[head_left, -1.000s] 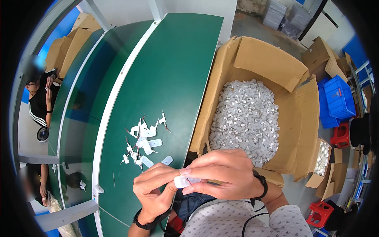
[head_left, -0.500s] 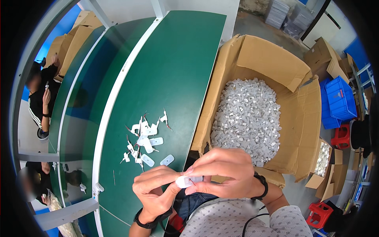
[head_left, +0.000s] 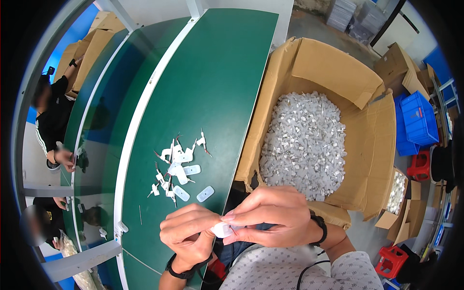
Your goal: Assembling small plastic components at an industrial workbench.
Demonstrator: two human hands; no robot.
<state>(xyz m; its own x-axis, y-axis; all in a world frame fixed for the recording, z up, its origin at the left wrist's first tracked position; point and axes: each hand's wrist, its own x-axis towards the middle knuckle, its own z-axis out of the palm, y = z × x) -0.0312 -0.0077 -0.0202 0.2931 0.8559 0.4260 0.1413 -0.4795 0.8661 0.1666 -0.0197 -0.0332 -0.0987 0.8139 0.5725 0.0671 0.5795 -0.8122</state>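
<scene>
Fingers: I see my left hand (head_left: pixel 189 231) and right hand (head_left: pixel 270 218) pinching one small white part (head_left: pixel 223 229) between them, fingers shut on it.
Part: low, near my body, by the table (head_left: pixel 212 87) edge.
Pile: more white parts (head_left: pixel 177 170) lie on the table, just ahead.
Box: a brown box (head_left: pixel 333 87) of white bits (head_left: pixel 304 140) sits on my right.
</scene>
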